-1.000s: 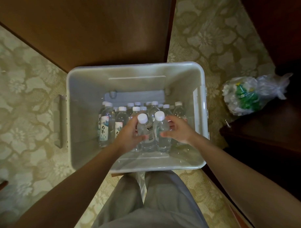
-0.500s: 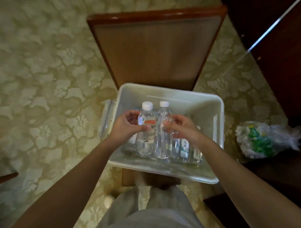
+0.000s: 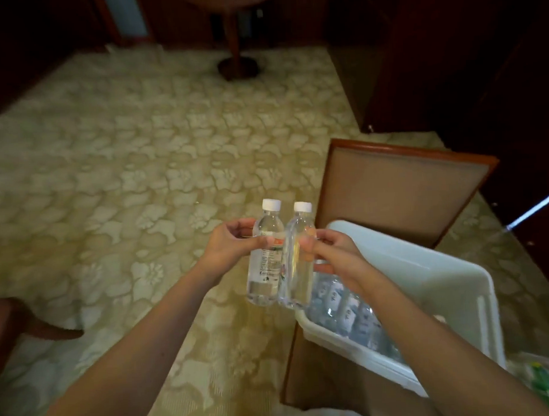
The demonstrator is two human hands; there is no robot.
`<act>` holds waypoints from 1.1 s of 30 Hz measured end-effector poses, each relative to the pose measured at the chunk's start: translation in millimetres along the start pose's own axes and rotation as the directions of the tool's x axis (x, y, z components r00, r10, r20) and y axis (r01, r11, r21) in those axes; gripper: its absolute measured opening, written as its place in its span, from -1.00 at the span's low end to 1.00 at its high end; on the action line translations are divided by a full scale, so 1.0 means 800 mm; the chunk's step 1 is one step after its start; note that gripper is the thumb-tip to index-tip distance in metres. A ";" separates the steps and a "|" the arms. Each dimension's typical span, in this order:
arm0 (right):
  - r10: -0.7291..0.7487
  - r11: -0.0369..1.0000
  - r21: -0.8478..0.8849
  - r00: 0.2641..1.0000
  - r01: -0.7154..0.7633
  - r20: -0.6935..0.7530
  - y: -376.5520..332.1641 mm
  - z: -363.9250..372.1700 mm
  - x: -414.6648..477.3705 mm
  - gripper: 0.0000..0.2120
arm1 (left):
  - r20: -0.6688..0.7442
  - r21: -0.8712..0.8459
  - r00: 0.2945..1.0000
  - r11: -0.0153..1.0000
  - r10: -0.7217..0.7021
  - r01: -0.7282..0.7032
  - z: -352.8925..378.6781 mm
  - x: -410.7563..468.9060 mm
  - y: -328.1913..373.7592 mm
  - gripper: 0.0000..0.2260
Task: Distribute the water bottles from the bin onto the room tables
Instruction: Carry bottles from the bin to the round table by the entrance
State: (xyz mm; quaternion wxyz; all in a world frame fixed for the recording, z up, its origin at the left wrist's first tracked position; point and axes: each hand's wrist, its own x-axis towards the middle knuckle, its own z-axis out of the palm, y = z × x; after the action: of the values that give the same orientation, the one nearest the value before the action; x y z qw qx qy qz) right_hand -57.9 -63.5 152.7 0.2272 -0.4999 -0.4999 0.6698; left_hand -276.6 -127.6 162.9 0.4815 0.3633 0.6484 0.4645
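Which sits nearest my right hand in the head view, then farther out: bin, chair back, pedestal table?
1. Bin, just below the right hand.
2. Chair back, behind the bin.
3. Pedestal table, far across the carpet.

Floral carpet [image 3: 141, 181]; wood-framed chair [image 3: 400, 188] right of centre; dark cabinet [image 3: 448, 61] behind it; blurry plastic bag [image 3: 540, 382] bottom right, possibly green contents.

I see my left hand [image 3: 229, 251] and right hand [image 3: 330, 252] each gripping an upright water bottle [image 3: 265, 254], beside the bin [image 3: 456, 282].
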 end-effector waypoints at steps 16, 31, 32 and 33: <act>-0.185 0.982 0.019 0.954 0.186 0.234 -0.116 0.281 0.032 -0.23 | -0.240 -0.062 0.967 0.992 0.090 -0.108 -0.296 -0.080 0.060 -0.61; -0.195 0.976 -0.033 0.927 0.217 0.321 -0.245 0.233 0.289 -0.36 | -0.260 -0.036 0.961 0.993 0.099 -0.112 -0.307 0.175 0.134 -0.61; -0.194 0.974 -0.045 0.925 0.220 0.327 -0.257 0.229 0.307 -0.34 | -0.267 -0.043 0.959 0.993 0.092 -0.107 -0.307 0.193 0.143 -0.57; -0.191 0.974 -0.051 0.924 0.220 0.330 -0.269 0.225 0.326 -0.32 | -0.274 -0.046 0.958 0.993 0.089 -0.105 -0.307 0.211 0.153 -0.53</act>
State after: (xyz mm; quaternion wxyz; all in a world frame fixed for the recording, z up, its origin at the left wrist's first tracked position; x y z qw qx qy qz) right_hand -365.3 152.0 230.7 0.1891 -0.3375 -0.6088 0.6926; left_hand -556.3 2.8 256.6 0.3754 0.3131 0.6754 0.5522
